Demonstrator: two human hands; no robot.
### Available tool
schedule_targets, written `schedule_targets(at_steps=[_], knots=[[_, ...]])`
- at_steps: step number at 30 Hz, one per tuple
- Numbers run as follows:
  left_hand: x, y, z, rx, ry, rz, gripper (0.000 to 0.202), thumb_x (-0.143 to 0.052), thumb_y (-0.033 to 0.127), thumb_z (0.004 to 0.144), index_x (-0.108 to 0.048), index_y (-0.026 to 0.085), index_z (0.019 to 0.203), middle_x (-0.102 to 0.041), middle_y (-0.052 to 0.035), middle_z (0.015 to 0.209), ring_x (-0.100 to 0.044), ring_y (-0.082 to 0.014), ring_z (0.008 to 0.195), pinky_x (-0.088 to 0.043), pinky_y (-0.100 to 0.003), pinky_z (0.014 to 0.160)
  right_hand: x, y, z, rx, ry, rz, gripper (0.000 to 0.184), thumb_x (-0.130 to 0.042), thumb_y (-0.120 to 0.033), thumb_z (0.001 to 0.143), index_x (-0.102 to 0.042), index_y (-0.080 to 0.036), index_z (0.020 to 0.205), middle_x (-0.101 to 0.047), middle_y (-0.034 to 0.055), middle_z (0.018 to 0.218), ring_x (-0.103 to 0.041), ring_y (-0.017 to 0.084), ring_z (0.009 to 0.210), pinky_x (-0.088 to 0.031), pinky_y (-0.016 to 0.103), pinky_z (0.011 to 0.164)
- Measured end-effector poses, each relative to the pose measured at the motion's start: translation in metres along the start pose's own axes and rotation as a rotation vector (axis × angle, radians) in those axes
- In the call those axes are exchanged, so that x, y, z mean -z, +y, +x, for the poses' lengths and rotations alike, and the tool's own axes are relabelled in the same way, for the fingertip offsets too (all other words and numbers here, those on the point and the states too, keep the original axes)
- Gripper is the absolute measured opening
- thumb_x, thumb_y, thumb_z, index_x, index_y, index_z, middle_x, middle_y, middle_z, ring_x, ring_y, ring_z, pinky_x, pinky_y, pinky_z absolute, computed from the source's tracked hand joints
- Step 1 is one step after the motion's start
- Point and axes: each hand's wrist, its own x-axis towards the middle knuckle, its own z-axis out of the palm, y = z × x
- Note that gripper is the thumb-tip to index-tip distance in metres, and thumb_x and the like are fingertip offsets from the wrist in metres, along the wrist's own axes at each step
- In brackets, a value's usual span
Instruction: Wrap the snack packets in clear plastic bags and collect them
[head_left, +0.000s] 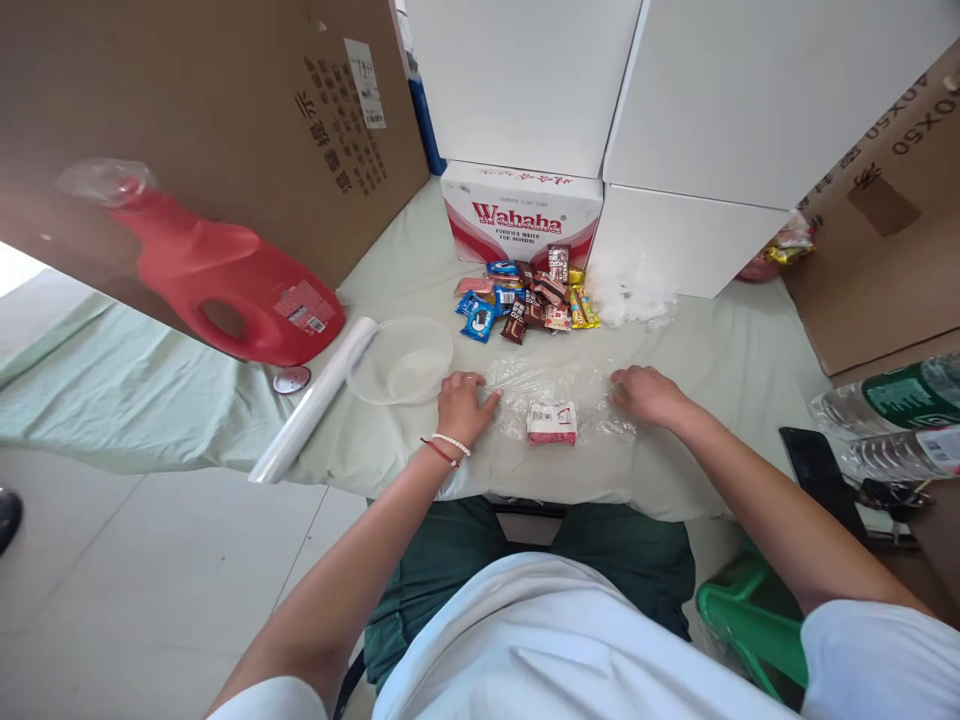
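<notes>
A sheet of clear plastic wrap (559, 390) lies flat on the pale green cloth (712, 350), with a small pink-and-white snack packet (552, 422) on it. My left hand (463, 403) rests on the sheet's left edge, fingers pressed down and slightly curled. My right hand (645, 394) lies on its right edge, fingers bent down onto the film. Both hands sit either side of the packet, not touching it.
A pile of snack packets (525, 298) lies behind the sheet, before a Wahaha box (521, 210). A clear plastic bowl (401, 360), a roll of wrap (311, 400) and a red jug (225, 275) are left. Bottles (892, 420) and cardboard stand right.
</notes>
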Motion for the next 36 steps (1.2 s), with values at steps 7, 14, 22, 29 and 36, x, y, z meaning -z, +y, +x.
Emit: schedule_targets(at_steps=[7,14,22,29,36], knots=[[0.012,0.008,-0.067,-0.27,0.503,-0.048,0.025,-0.048,0.019,0.096,-0.065,0.015,0.114,-0.068,-0.0162,0.111,-0.059,-0.029,0.11,-0.046,-0.046,0.098,-0.004,-0.057,0.047,0.272,0.122,-0.027,0.053,-0.057,-0.037,0.102,-0.053,-0.015,0.15,-0.06,0.0178,0.143,-0.053,0.031,0.129,-0.042,0.037,0.107],[-0.009,0.043,-0.092,-0.545,-0.056,0.165,0.054,-0.047,0.01,0.092,-0.061,0.025,0.142,-0.066,-0.008,0.145,-0.061,-0.0259,0.101,-0.045,-0.042,0.08,-0.009,-0.093,0.08,0.226,-0.029,0.008,0.047,-0.073,-0.034,0.092,-0.066,-0.012,0.133,-0.073,0.0151,0.114,-0.061,0.028,0.111,-0.044,0.031,0.091],[-0.027,0.036,-0.077,-0.453,-0.125,0.109,0.049,-0.051,0.013,0.093,-0.064,0.024,0.139,-0.07,-0.0088,0.138,-0.063,-0.0267,0.102,-0.049,-0.042,0.083,-0.01,-0.094,0.011,0.565,-0.01,0.036,0.027,-0.054,-0.023,0.102,-0.077,-0.021,0.117,-0.066,0.007,0.107,-0.058,0.016,0.081,-0.034,0.025,0.07],[-0.037,0.006,-0.073,-0.119,0.19,-0.349,0.033,-0.051,0.013,0.087,-0.07,0.021,0.114,-0.069,-0.0115,0.129,-0.062,-0.0243,0.119,-0.051,-0.044,0.105,-0.075,-0.086,-0.032,0.59,0.078,0.005,0.032,-0.044,-0.03,0.111,-0.07,-0.023,0.128,-0.062,0.0073,0.101,-0.051,0.019,0.087,-0.033,0.029,0.073],[-0.033,0.034,-0.032,0.278,0.134,-0.336,0.039,-0.033,0.038,0.104,-0.069,0.024,0.106,-0.071,-0.0126,0.122,-0.054,-0.0286,0.132,-0.036,-0.055,0.119,-0.09,-0.09,-0.041,0.593,0.178,-0.023,0.041,-0.048,-0.02,0.107,-0.062,-0.031,0.144,-0.06,0.0094,0.106,-0.049,0.025,0.101,-0.037,0.034,0.083]])
